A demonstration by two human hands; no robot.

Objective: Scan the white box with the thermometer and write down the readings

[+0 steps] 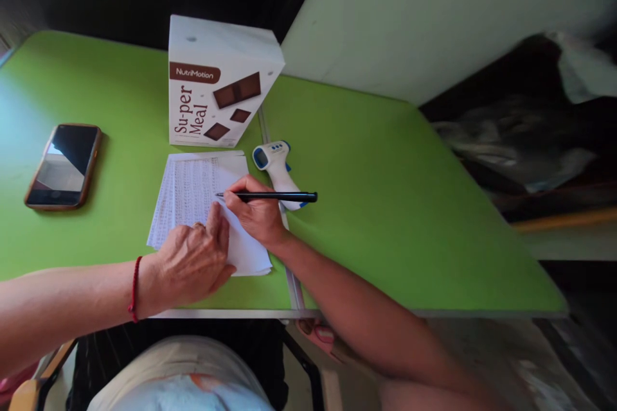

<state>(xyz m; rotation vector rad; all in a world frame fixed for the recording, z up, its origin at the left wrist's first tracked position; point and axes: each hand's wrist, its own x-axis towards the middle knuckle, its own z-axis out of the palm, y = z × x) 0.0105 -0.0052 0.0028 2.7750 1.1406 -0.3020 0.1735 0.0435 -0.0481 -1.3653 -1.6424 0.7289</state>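
Observation:
A stack of white paper sheets (248, 253) lies on the green table, its left part covered with columns of small handwriting. My right hand (260, 217) grips a black pen (294, 196), whose tip is at the right edge of the writing. On the lower part of the sheets rests my left hand (193, 262), index finger stretched toward the pen tip and thumb apart, holding nothing. A white and blue infrared thermometer (278, 170) lies just beyond my right hand, partly hidden by the hand and the pen.
Behind the papers stands a white NutriMotion box (193, 45). A phone (62, 167) in a brown case lies at the left. The green table (409, 218) has a seam running beside the papers. A pale wall (409, 19) borders the table's back right side.

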